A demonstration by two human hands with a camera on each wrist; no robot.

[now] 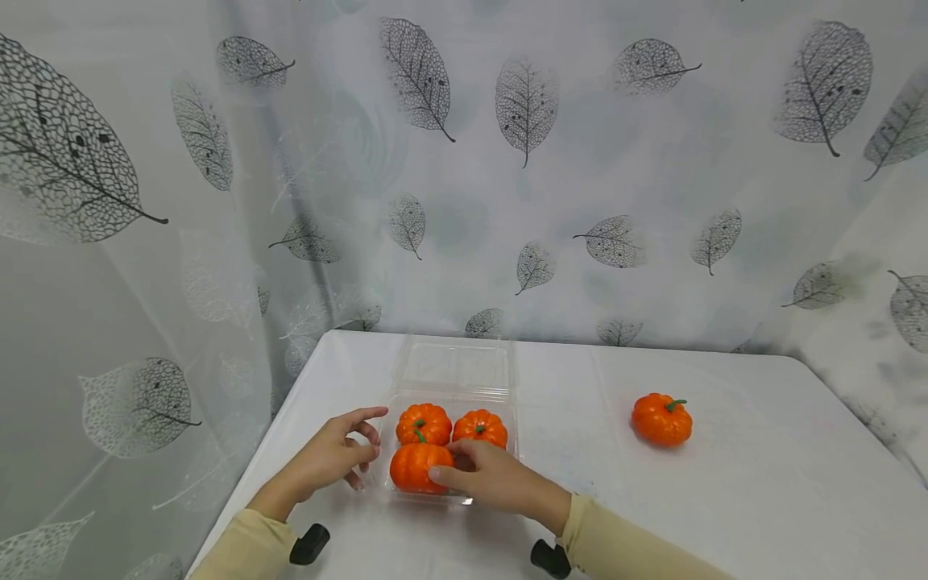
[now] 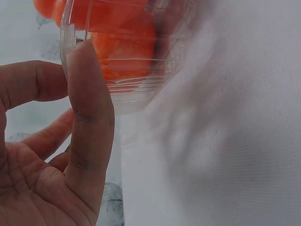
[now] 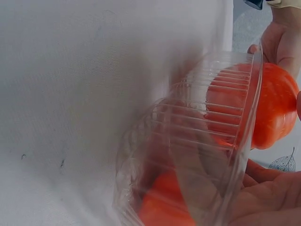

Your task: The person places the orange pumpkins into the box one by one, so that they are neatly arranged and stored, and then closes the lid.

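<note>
A clear plastic clamshell box [image 1: 453, 396] stands on the white table with its lid folded back. Two orange toy pumpkins, one at back left [image 1: 424, 424] and one at back right [image 1: 480, 425], sit inside it. My right hand [image 1: 500, 482] holds another pumpkin [image 1: 419, 469] at the box's front left, its thumb at the near side. In the right wrist view this pumpkin [image 3: 277, 106] bulges above the rim. My left hand [image 1: 329, 455] is beside the box's left wall, fingers loosely bent, thumb [image 2: 89, 113] close to the rim. Whether it touches is unclear.
A separate orange pumpkin [image 1: 661, 420] with a green stem lies on the table [image 1: 725, 499] to the right. Behind the table hangs a pale curtain [image 1: 464, 185] printed with dark leaves.
</note>
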